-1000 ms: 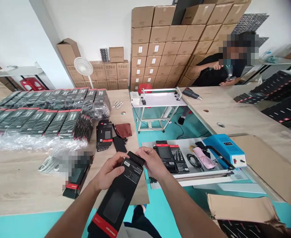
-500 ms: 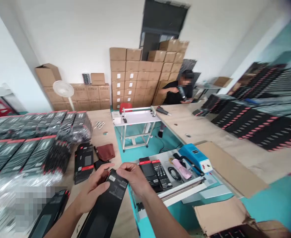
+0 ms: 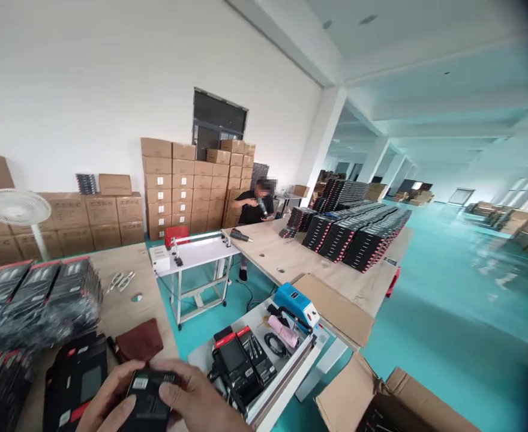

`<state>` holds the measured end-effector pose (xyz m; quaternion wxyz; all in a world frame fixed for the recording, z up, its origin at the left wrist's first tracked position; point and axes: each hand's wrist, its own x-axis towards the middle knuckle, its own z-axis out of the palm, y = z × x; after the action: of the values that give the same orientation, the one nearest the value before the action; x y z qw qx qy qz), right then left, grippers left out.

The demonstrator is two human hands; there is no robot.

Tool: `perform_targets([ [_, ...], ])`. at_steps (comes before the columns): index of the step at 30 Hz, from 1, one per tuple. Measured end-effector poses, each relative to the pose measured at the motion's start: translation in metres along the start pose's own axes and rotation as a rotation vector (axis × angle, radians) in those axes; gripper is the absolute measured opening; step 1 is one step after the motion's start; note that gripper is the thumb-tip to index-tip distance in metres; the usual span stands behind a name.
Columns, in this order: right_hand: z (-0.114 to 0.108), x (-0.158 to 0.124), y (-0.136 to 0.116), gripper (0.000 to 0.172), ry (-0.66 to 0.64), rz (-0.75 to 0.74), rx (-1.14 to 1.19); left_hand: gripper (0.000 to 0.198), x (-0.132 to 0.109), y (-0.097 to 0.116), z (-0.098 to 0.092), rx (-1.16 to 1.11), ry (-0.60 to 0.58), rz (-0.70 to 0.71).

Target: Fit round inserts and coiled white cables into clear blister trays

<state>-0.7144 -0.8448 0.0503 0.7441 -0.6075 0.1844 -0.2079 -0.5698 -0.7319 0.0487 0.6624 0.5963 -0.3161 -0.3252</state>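
Observation:
Low in the view, both my hands are closed on a black printed box (image 3: 146, 414) with a small white label near its top end. My left hand (image 3: 111, 401) grips its left side, thumb on the front face. On the right side, my right hand (image 3: 198, 396) has its thumb pressed on the face near the top corner. The lower end of the box runs out of the frame. Just beyond my hands lies a dark red cloth-like piece (image 3: 138, 339). Flat black packages (image 3: 77, 378) with red marks lie left of my left hand.
Plastic-wrapped black boxes (image 3: 43, 294) fill the left table, near snips (image 3: 120, 281). A blue-topped sealing machine (image 3: 296, 303) stands to the right, with black packages (image 3: 239, 363) on its bed. An open carton (image 3: 349, 390) sits lower right. A co-worker (image 3: 257, 201) works at the far table.
My view has swung right and up, so the scene has shifted left and more hall shows. Both hands still hold the box, now lower in the frame, with my right thumb across its face.

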Motion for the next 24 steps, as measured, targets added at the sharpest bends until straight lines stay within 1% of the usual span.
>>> perform_targets([
  [1, 0.003, -0.002, -0.003, 0.061, 0.01, -0.043, 0.019, 0.038, -0.002, 0.003, -0.004, 0.073, -0.004, 0.032],
  [2, 0.006, -0.002, -0.005, 0.067, 0.002, -0.062, 0.033, 0.038, -0.004, 0.006, -0.007, 0.108, 0.044, 0.117],
  [4, 0.009, 0.001, -0.009, 0.073, -0.028, -0.074, 0.049, 0.044, -0.008, 0.008, -0.013, 0.113, 0.075, 0.191],
  [5, 0.009, 0.006, -0.007, 0.076, -0.059, -0.062, 0.045, 0.044, -0.009, 0.007, -0.015, 0.112, 0.06, 0.206],
  [6, 0.008, 0.011, -0.004, 0.076, -0.077, -0.034, 0.025, 0.044, -0.011, 0.003, -0.017, 0.12, 0.046, 0.197],
  [9, 0.009, 0.025, 0.019, 0.071, -0.112, 0.053, -0.081, 0.041, -0.021, -0.011, -0.025, 0.137, 0.124, 0.109],
  [11, 0.015, 0.028, 0.036, 0.067, -0.168, 0.096, -0.137, 0.039, -0.036, -0.02, -0.031, 0.129, 0.18, 0.037],
  [13, 0.021, 0.03, 0.052, 0.067, -0.264, 0.146, -0.164, 0.035, -0.055, -0.028, -0.04, 0.101, 0.234, -0.029],
  [15, 0.026, 0.038, 0.067, 0.062, -0.344, 0.218, -0.179, 0.035, -0.076, -0.037, -0.051, 0.068, 0.34, -0.082],
  [16, 0.027, 0.046, 0.074, 0.056, -0.354, 0.247, -0.201, 0.036, -0.087, -0.042, -0.056, 0.054, 0.412, -0.105],
  [17, 0.027, 0.057, 0.081, 0.05, -0.342, 0.265, -0.24, 0.038, -0.097, -0.046, -0.062, 0.044, 0.488, -0.126],
  [19, 0.025, 0.085, 0.094, 0.04, -0.246, 0.252, -0.365, 0.043, -0.115, -0.055, -0.072, 0.027, 0.637, -0.164],
  [22, 0.024, 0.131, 0.112, 0.035, -0.089, 0.204, -0.552, 0.051, -0.135, -0.062, -0.083, -0.033, 0.803, -0.181],
  [24, 0.028, 0.157, 0.122, 0.033, -0.053, 0.206, -0.606, 0.055, -0.144, -0.061, -0.09, -0.081, 0.889, -0.15],
])
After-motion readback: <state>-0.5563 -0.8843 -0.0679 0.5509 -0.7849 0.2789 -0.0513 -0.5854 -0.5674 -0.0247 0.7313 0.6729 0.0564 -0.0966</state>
